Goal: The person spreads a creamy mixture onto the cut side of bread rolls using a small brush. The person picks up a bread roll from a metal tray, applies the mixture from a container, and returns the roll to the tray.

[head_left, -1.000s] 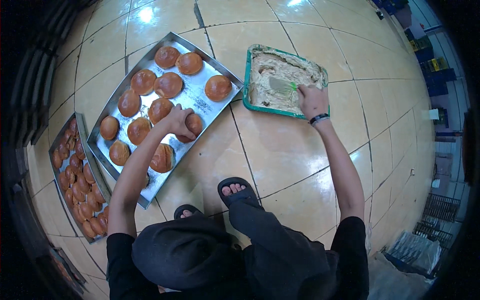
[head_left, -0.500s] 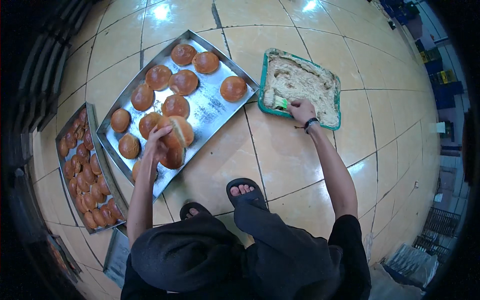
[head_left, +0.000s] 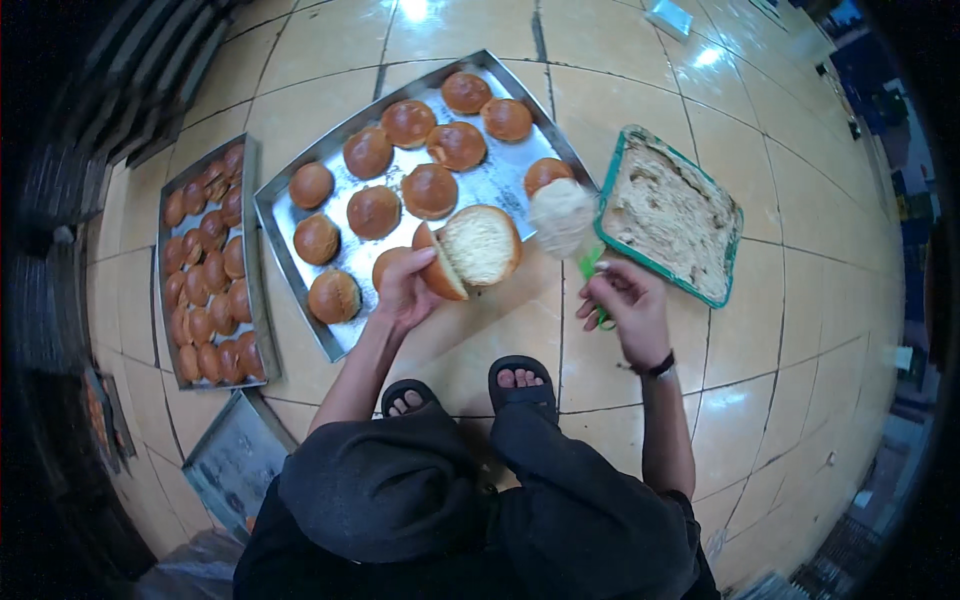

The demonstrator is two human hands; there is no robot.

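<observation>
Above tiled floor (head_left: 300, 90), a split bun (head_left: 470, 252) was gripped by the left hand (head_left: 405, 290), a filling-laden green spatula (head_left: 585, 265) by the right hand (head_left: 628, 308).

Glossy beige tiled floor (head_left: 300, 85) with dark grout lines, bearing: a large metal baking tray (head_left: 500, 185) of round brown buns; to its left, a narrower tray (head_left: 162, 290) packed with smaller buns; to its right, a green-rimmed tray (head_left: 735, 225) of pale filling; an empty tray (head_left: 235, 465) nearer the person

Golden-brown buns (head_left: 373, 212) on a silver tray (head_left: 500, 185); green-rimmed tub (head_left: 735, 215), beige filling (head_left: 672, 215).
</observation>
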